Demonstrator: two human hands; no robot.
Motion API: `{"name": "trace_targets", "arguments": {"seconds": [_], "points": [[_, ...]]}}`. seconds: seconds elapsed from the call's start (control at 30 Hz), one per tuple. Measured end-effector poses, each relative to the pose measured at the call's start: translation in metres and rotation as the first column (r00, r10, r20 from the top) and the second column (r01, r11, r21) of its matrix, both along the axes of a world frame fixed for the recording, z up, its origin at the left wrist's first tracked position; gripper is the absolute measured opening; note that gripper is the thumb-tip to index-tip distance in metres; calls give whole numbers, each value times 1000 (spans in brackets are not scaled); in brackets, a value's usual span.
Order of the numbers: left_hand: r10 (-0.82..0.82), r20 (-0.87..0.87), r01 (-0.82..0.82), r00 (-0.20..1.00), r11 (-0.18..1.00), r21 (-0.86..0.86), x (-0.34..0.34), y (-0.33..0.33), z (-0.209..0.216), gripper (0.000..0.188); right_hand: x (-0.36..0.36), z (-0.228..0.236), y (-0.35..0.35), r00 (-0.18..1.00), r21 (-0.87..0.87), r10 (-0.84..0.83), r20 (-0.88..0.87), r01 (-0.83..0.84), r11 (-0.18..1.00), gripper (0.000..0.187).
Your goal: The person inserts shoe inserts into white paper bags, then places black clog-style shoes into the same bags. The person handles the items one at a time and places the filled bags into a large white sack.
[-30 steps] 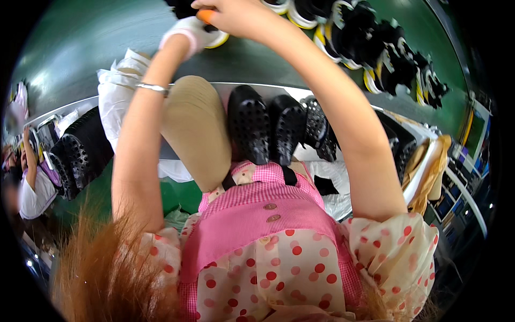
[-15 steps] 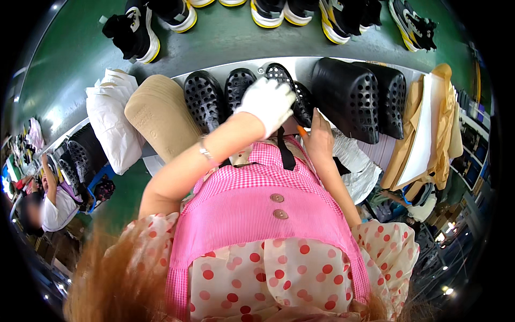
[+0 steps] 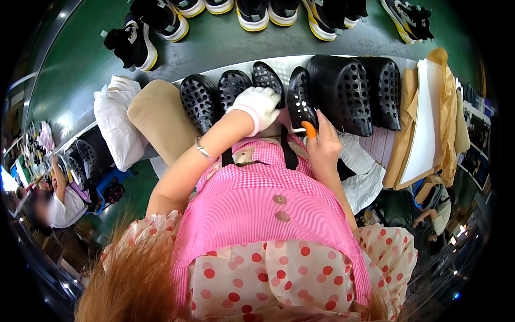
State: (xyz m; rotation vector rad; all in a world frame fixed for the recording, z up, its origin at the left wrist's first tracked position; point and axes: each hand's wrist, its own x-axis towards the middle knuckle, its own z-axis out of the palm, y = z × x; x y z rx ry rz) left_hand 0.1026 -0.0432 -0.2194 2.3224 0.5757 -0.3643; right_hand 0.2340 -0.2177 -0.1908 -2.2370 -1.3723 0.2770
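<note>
In my right hand (image 3: pixel 325 144), which has an orange cover on its thumb, I grip the near end of a black shoe insert (image 3: pixel 300 88) dotted with holes. White shows through a few of those holes. My left hand (image 3: pixel 258 107), in a white glove, has its fingers curled at the near end of a matching black insert (image 3: pixel 266 76), partly covering it. The two inserts stand apart with a gap between them. Left of my gloved hand lie two more black inserts, a nearer one (image 3: pixel 234 85) and an outer one (image 3: pixel 198 102).
Nested black inserts (image 3: pixel 343 91) lie right of my hands, then brown paper (image 3: pixel 402 134) and white sheets (image 3: pixel 424 118). Tan inserts (image 3: pixel 161 115) and white paper (image 3: pixel 120 129) lie to the left. Black sneakers (image 3: pixel 252 16) line the green table (image 3: pixel 214 51). Other people (image 3: pixel 67 198) work nearby.
The two inserts at my hands, close together before, have come apart. My gloved hand has shifted nearer and slightly left, and the right insert now stands straighter.
</note>
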Motion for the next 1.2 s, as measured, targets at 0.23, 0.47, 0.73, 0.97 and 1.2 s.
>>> {"name": "trace_targets", "arguments": {"seconds": [0.23, 0.47, 0.73, 0.97, 1.2], "points": [[646, -65, -197, 760, 133, -971, -42, 49, 56, 59, -20, 54, 77, 949, 228, 302, -96, -274, 934, 47], [951, -102, -25, 293, -99, -995, -91, 104, 59, 26, -60, 64, 188, 862, 63, 376, -340, -378, 924, 36], [971, -131, -13, 201, -131, -991, -153, 173, 21, 27, -116, 48, 290, 846, -32, 469, -252, -492, 870, 31], [701, 296, -738, 649, 675, 19, -200, 222, -30, 54, -127, 41, 399, 832, -342, 516, -205, -555, 758, 38], [688, 175, -708, 704, 664, 239, -192, 232, -13, 41, -175, 21, 460, 739, -401, 674, -6, -620, 675, 35]]}}
